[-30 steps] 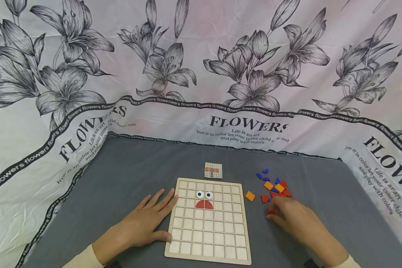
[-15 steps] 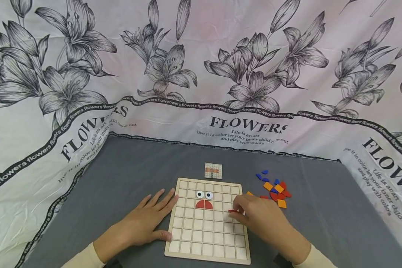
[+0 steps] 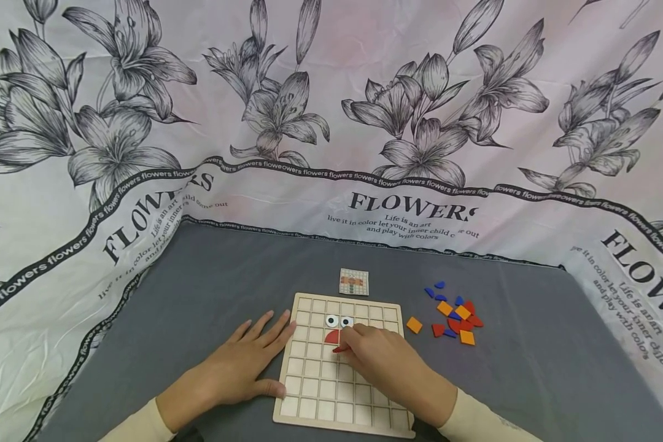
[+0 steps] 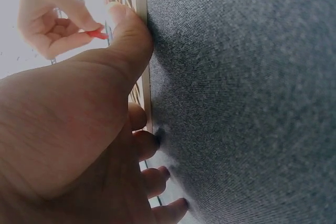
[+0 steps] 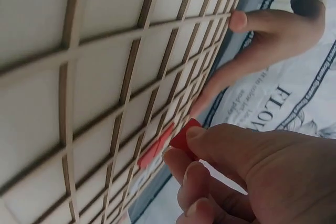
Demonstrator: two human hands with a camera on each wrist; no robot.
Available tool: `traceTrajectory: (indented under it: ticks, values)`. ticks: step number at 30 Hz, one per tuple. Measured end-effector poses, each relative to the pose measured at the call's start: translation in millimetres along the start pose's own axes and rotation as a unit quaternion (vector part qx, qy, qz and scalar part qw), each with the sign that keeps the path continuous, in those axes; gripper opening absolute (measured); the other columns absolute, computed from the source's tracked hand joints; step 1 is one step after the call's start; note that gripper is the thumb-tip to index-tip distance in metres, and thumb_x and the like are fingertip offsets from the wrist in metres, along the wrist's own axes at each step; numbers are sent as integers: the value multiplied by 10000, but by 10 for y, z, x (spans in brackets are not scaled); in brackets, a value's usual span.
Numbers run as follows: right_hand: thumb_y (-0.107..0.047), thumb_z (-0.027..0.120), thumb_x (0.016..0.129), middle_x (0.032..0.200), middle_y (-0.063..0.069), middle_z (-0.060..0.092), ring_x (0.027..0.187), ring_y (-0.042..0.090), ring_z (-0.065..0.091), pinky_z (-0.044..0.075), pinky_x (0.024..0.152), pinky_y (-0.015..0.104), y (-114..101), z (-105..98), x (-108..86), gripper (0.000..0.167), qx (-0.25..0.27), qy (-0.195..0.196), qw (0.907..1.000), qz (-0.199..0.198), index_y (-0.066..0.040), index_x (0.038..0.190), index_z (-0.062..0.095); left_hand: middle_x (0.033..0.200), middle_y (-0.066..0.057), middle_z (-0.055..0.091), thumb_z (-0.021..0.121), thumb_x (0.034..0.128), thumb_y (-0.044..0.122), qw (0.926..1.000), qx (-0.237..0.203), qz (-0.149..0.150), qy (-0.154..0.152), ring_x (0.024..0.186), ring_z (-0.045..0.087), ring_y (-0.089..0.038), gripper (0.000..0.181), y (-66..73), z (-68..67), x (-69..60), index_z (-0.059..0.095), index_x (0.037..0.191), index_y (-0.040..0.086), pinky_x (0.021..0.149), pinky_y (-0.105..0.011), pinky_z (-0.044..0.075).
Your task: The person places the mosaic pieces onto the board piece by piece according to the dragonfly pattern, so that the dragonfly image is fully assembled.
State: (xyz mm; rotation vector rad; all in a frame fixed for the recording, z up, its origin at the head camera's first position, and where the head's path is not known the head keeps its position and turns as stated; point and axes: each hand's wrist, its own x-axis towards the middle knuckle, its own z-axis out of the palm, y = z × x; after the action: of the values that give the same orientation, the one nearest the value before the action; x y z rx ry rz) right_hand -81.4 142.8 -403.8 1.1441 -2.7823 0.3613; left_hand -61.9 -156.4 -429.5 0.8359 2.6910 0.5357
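Observation:
A wooden grid board [image 3: 309,387] lies on the grey cloth. Two round eye pieces [image 3: 332,321] sit in its upper cells, with red quarter-round pieces [image 3: 332,336] in the cells just below. Between thumb and forefinger, my right hand [image 3: 383,362] pinches a small flat red piece [image 5: 184,139] over the board, close under those red pieces. In the head view this hand hides part of the board and one red quarter. My left hand [image 3: 237,371] rests at the board's left edge with its fingers spread, thumb and fingertips touching the rim.
Loose pieces lie right of the board: orange squares [image 3: 414,325], red shapes [image 3: 476,321] and blue shapes [image 3: 429,293]. Beyond the board's far edge is a small picture card [image 3: 354,282]. A flower-printed curtain [image 3: 287,196] borders the table at the back and sides.
My right hand has travelled left from the loose pieces to the board's middle, carrying a red piece. An orange square was left at the pile's near side. My left hand stays put.

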Motion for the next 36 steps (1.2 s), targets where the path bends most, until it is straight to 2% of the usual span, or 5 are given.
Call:
traceTrajectory:
  ticks: [11,19,24,31,36]
  values:
    - [-208,815,963,879,-69,701,714,22,643,518,597,184,-59,91,107,129,268,-373,9989,-60,-157,1015,708,1774,-106,135,677,895,673,10000,17,-79,-29,1619,129,-425,1076,29,-40,-1,224,1707,131,1225,-704,183]
    - [-309,857,913,862,-100,717,716,60,692,524,555,218,-64,176,133,161,-310,-216,9992,-158,-192,961,757,1774,-104,133,682,893,671,9999,46,-89,1,1619,132,-422,1079,34,-44,-9,222,1707,133,1224,-704,185]
    - [-381,844,920,781,-112,634,597,19,584,432,484,194,-80,154,98,177,-543,-242,9980,-214,-206,947,833,1774,-102,137,687,899,661,10000,46,-69,36,1619,137,-421,1070,27,-29,-5,226,1706,131,1225,-701,190]
    - [-391,762,990,948,-50,742,589,62,611,504,523,264,-161,81,21,304,-475,-737,9961,-102,-179,1200,814,1771,-110,146,696,898,652,10000,38,-32,64,1617,141,-426,1066,45,-48,-6,235,1704,129,1228,-695,189]
    - [-418,766,977,984,-32,775,568,73,580,518,549,298,-195,91,-11,378,-508,-967,9940,56,-173,1265,783,1769,-121,149,693,903,650,10000,27,-16,33,1614,143,-435,1063,33,-40,-14,235,1702,118,1224,-700,191]
